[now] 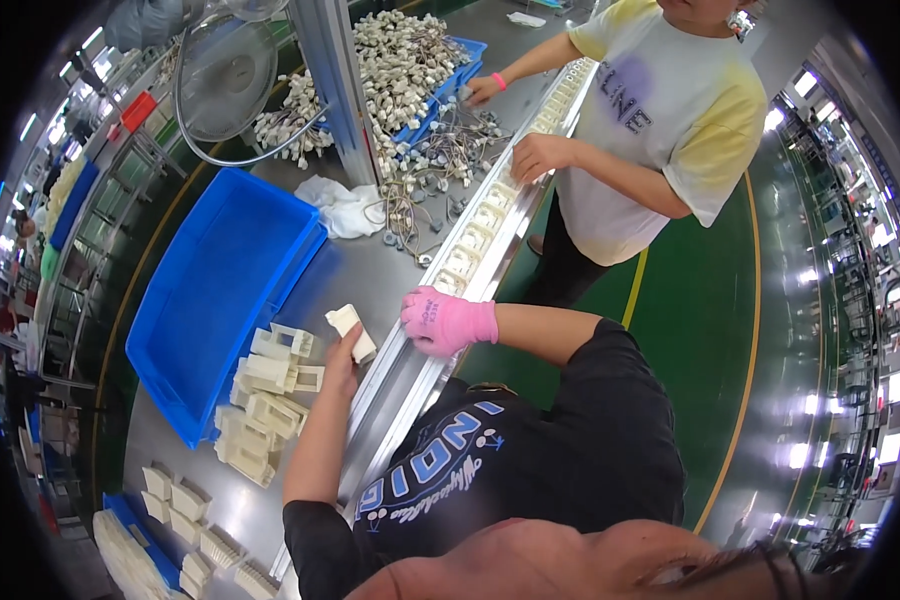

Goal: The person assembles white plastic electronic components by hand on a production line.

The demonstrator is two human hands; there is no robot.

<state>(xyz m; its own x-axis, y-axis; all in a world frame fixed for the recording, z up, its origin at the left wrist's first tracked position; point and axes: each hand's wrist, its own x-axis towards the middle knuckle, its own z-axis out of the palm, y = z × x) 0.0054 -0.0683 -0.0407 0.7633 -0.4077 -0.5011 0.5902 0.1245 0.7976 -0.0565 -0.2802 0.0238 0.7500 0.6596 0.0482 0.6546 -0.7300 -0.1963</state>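
Note:
My bare left hand [341,362] is closed around a cream-white plastic housing [351,332], held up between the blue bin and the metal rail. My right hand [448,321], in a pink glove, rests at the rail's near end of the part row with its fingers curled. What those fingers hold, if anything, is hidden. Beyond the glove, a line of cream plastic housings [477,238] sits in the long metal rail [385,400]. Left of my left hand, several similar frame-shaped housings [260,420] lie in a loose heap on the table.
A blue bin [220,270] stands to the left. Farther off are a large pile of white connectors with wires [400,75], a white cloth [340,205] and a metal post [335,90]. Across the rail a co-worker [660,110] handles parts. Stacked cream pieces [175,505] lie at lower left.

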